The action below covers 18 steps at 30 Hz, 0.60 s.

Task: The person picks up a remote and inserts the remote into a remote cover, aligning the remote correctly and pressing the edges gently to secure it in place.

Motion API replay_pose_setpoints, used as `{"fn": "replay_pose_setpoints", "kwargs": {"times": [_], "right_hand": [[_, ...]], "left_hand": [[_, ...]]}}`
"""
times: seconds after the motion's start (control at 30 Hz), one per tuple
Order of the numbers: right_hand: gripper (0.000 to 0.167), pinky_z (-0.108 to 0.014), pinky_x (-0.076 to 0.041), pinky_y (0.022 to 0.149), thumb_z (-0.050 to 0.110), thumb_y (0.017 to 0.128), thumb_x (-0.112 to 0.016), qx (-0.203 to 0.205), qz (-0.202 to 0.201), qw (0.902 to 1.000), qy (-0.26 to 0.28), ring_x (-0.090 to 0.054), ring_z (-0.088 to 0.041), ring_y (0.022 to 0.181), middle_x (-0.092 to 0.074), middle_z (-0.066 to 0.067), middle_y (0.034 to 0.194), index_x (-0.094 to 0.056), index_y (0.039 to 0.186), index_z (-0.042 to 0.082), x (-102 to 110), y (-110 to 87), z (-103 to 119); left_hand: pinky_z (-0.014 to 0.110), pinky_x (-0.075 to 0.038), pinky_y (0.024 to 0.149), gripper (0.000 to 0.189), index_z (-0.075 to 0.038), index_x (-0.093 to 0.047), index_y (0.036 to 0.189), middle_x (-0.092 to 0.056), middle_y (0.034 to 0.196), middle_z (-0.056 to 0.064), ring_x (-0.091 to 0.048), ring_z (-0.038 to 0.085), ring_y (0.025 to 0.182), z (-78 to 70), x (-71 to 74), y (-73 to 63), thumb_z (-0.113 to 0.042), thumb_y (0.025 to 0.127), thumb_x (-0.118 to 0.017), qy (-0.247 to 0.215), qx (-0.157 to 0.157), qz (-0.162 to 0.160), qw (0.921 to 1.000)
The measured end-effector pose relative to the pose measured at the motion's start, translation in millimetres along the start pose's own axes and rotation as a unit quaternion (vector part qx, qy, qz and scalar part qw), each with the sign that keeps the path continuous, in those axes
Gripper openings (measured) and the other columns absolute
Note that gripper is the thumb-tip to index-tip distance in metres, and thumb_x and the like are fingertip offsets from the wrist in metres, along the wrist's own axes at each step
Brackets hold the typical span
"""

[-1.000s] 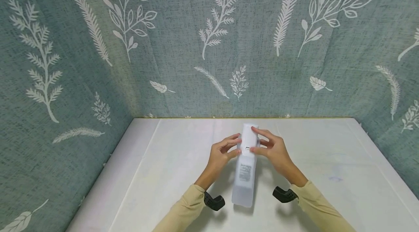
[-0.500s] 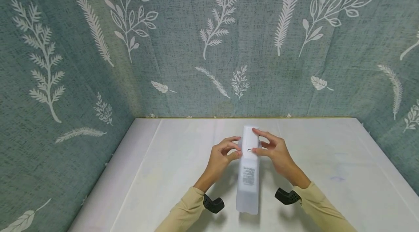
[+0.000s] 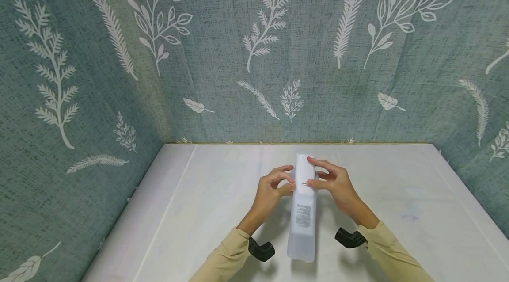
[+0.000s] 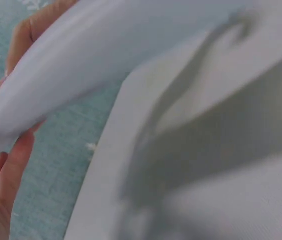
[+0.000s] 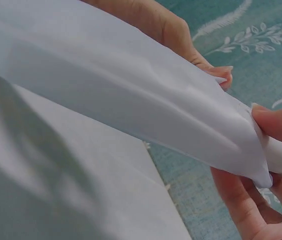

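One translucent sleeve (image 3: 301, 244) has swung its near end toward 5 o'clock over one table (image 3: 199, 211), one white device (image 3: 304, 170) at its 12 o'clock end. The left hand (image 3: 272, 186) pinches the sleeve's 9 o'clock edge; the right hand (image 3: 336, 184) pinches the device's 3 o'clock side.

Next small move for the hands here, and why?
Probably have the right hand ease the white device further into the translucent sleeve while the left hand steadies the sleeve's edge: the device's far end sticks out past that edge, and the sleeve's near end looks unfilled.
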State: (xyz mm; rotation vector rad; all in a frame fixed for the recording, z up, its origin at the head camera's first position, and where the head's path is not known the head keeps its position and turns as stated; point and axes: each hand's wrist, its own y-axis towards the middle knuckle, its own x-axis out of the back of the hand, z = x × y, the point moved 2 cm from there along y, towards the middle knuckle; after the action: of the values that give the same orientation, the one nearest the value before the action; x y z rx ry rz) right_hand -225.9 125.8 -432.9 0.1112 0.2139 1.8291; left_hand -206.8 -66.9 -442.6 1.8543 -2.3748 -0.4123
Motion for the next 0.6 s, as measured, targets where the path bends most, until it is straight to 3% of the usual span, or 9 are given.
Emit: {"fn": "replay_pose_setpoints", "kwargs": {"times": [0.17, 0.4, 0.6], "right_hand": [[0.06, -0.033, -0.055, 0.075, -0.004, 0.074, -0.075, 0.01, 0.013, 0.9998, -0.005, -0.058, -0.025, 0.106, -0.059, 0.001, 0.121, -0.054, 0.13, -0.004, -3.1, 0.2, 3.3], [0.057, -0.03, -0.05, 0.087, -0.001, 0.075, -0.077, 0.03, 0.029, 0.9974, -0.059, -0.051, -0.028, 0.115, -0.056, -0.014, 0.126, -0.057, 0.129, 0.0, -7.0, 0.9, 6.7], [0.056, -0.032, -0.054, 0.076, -0.001, 0.077, -0.075, 0.033, 0.032, 0.9965, -0.07, -0.052, -0.037, 0.112, -0.05, -0.017, 0.135, -0.057, 0.129, 0.0, -8.3, -0.9, 3.1]], "left_hand": [[0.04, -0.057, 0.07, 0.005, 0.011, -0.065, 0.087, -0.051, 0.131, 0.016, -0.053, 0.028, 0.118, -3.2, -0.2, 1.7, 0.006, 0.086, -0.063, 0.014, 0.01, -0.031, 0.9994], [0.042, -0.057, 0.063, 0.006, 0.011, -0.066, 0.085, -0.054, 0.125, 0.015, -0.059, 0.026, 0.106, -2.9, -1.0, 1.4, 0.007, 0.082, -0.067, 0.013, 0.039, -0.057, 0.9975], [0.031, -0.055, 0.067, 0.027, 0.003, -0.065, 0.104, -0.054, 0.127, 0.009, -0.058, 0.025, 0.096, -9.3, -3.9, -2.2, 0.001, 0.078, -0.074, 0.021, 0.056, -0.051, 0.9969]]}}
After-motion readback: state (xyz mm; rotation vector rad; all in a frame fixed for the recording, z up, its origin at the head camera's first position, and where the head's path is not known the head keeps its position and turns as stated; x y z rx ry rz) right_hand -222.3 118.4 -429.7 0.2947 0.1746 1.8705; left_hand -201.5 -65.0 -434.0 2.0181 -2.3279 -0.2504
